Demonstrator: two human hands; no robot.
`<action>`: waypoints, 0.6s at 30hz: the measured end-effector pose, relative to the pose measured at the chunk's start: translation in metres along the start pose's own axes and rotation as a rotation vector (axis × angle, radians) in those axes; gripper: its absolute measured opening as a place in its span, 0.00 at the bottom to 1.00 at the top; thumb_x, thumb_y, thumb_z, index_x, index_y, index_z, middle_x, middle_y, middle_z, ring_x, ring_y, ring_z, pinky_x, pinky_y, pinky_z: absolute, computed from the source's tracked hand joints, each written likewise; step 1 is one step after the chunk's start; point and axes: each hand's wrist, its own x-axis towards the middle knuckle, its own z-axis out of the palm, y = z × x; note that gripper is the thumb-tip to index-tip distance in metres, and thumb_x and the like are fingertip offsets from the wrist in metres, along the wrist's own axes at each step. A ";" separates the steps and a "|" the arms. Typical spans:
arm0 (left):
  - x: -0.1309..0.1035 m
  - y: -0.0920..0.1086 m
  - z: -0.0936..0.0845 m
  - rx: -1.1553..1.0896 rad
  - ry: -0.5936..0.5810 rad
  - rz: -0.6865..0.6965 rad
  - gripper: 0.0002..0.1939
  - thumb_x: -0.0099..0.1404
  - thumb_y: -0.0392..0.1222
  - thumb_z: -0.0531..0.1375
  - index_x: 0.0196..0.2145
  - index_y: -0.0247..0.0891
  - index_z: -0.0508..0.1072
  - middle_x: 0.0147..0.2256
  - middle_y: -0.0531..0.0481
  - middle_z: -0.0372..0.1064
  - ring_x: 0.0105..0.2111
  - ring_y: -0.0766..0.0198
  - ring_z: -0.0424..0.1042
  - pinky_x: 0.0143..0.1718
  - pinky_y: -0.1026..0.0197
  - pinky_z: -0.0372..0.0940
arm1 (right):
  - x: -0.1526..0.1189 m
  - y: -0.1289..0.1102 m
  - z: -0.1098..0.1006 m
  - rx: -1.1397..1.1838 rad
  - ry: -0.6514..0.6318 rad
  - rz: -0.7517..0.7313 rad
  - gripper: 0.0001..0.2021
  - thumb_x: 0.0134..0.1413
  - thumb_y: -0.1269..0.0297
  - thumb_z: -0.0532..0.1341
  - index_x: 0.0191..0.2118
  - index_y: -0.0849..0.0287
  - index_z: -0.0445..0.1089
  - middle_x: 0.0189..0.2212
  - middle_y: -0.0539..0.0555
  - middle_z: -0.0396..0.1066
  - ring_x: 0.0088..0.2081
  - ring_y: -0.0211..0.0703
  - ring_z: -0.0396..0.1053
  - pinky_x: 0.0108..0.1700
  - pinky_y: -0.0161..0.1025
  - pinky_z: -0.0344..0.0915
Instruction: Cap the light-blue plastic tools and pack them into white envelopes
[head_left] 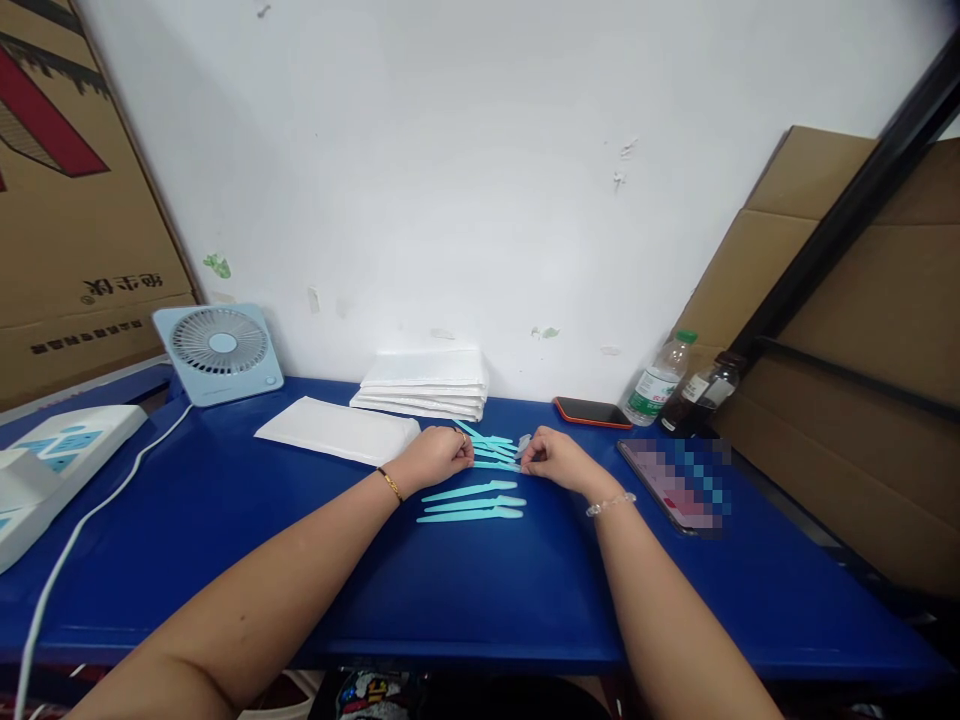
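Between my two hands lies a turquoise eyebrow razor (pixel 493 465), held just above the blue table (pixel 450 590). My left hand (pixel 437 457) is closed on its handle end. The fingertips of my right hand (pixel 556 462) pinch at its blade end. A small clear piece, like a blade cap (pixel 523 444), shows by the right fingers; whether they grip it too I cannot tell. Several more razors (pixel 491 441) fan out just behind, partly hidden by my left hand. Three razors (pixel 472 507) lie side by side in front of my hands.
White padded envelopes (pixel 420 385) are stacked by the wall, with one envelope (pixel 337 428) to the left. A fan (pixel 221 345) and a white device (pixel 67 460) stand left. On the right are an orange-edged phone (pixel 592 412), another phone (pixel 667 485) and two bottles (pixel 656 385).
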 end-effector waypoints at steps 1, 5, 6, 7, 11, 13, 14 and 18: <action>0.000 0.001 0.000 0.006 0.002 0.004 0.06 0.60 0.39 0.58 0.29 0.39 0.74 0.28 0.53 0.74 0.29 0.65 0.70 0.29 0.65 0.57 | 0.000 -0.003 0.001 -0.014 0.006 -0.031 0.02 0.41 0.71 0.64 0.25 0.59 0.75 0.32 0.52 0.68 0.33 0.38 0.66 0.36 0.33 0.62; -0.001 0.006 0.000 0.024 -0.010 0.024 0.06 0.60 0.41 0.58 0.29 0.40 0.74 0.28 0.54 0.74 0.29 0.65 0.70 0.30 0.65 0.57 | 0.000 -0.007 0.001 -0.023 -0.012 -0.085 0.04 0.43 0.72 0.64 0.24 0.58 0.75 0.30 0.51 0.66 0.35 0.39 0.65 0.38 0.33 0.61; -0.001 0.007 0.000 0.024 -0.013 0.027 0.06 0.61 0.41 0.57 0.30 0.40 0.74 0.28 0.54 0.73 0.29 0.65 0.70 0.30 0.65 0.58 | 0.000 -0.005 0.001 -0.025 0.000 -0.076 0.04 0.44 0.71 0.63 0.25 0.58 0.76 0.30 0.51 0.65 0.34 0.38 0.65 0.38 0.33 0.61; -0.001 0.006 0.000 0.029 -0.006 0.029 0.07 0.62 0.42 0.57 0.30 0.40 0.74 0.29 0.54 0.73 0.30 0.65 0.70 0.31 0.65 0.58 | 0.000 -0.002 0.000 -0.032 0.027 -0.059 0.04 0.45 0.70 0.63 0.26 0.57 0.76 0.31 0.51 0.65 0.34 0.38 0.65 0.37 0.33 0.61; -0.001 -0.001 0.000 0.130 0.108 0.022 0.09 0.63 0.44 0.57 0.36 0.40 0.75 0.37 0.50 0.73 0.39 0.60 0.70 0.39 0.62 0.60 | 0.001 0.011 -0.004 -0.145 0.150 0.025 0.04 0.48 0.68 0.62 0.30 0.55 0.76 0.32 0.50 0.65 0.32 0.37 0.64 0.36 0.34 0.59; 0.000 -0.005 0.001 0.174 0.124 0.007 0.09 0.62 0.43 0.58 0.38 0.40 0.75 0.39 0.48 0.72 0.41 0.59 0.69 0.41 0.61 0.60 | 0.001 0.014 -0.004 -0.208 0.143 0.043 0.05 0.48 0.68 0.63 0.32 0.53 0.76 0.32 0.50 0.65 0.33 0.38 0.65 0.36 0.34 0.58; 0.000 -0.007 0.001 0.182 0.118 -0.002 0.09 0.62 0.43 0.58 0.38 0.40 0.75 0.39 0.48 0.72 0.41 0.58 0.69 0.41 0.61 0.60 | 0.001 0.015 -0.004 -0.231 0.134 0.048 0.05 0.47 0.68 0.63 0.32 0.53 0.76 0.32 0.50 0.65 0.33 0.38 0.65 0.36 0.34 0.58; 0.000 -0.008 0.002 0.129 0.078 -0.038 0.07 0.62 0.42 0.57 0.32 0.40 0.74 0.32 0.50 0.73 0.37 0.60 0.70 0.37 0.62 0.60 | 0.002 0.014 -0.005 -0.283 0.098 0.067 0.03 0.49 0.67 0.63 0.28 0.55 0.75 0.32 0.50 0.66 0.33 0.38 0.65 0.35 0.34 0.56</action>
